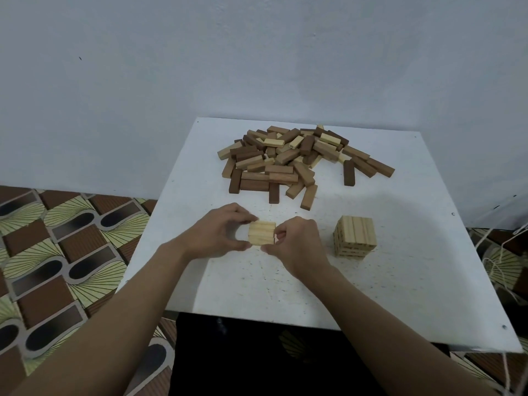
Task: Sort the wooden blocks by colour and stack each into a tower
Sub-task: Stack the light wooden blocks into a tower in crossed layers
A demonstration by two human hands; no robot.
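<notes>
"What was nearest you?"

"The person's two bare forearms, reaching in over the near edge of the table. The left hand and the right hand each pinched one end of a small set of pale blocks, with fingers and thumb curled round it."

"Why from both ends?"

"To square it, I judged. The blocks lay side by side, and squeezing the ends would keep them flush as one layer. The set sat low at the table's middle front; whether it touched the top I couldn't tell."

"Where would it go?"

"Likely onto the pale tower, which stood near the right hand. Nothing stood between them."

"And the rest?"

"An unsorted pile lay behind, pale, mid-brown and dark mixed, with one dark block apart on its right. Most of the sorting looked undone. A patterned floor showed on the left, and loose string hung by the table's right edge, well apart from the tower."
</notes>
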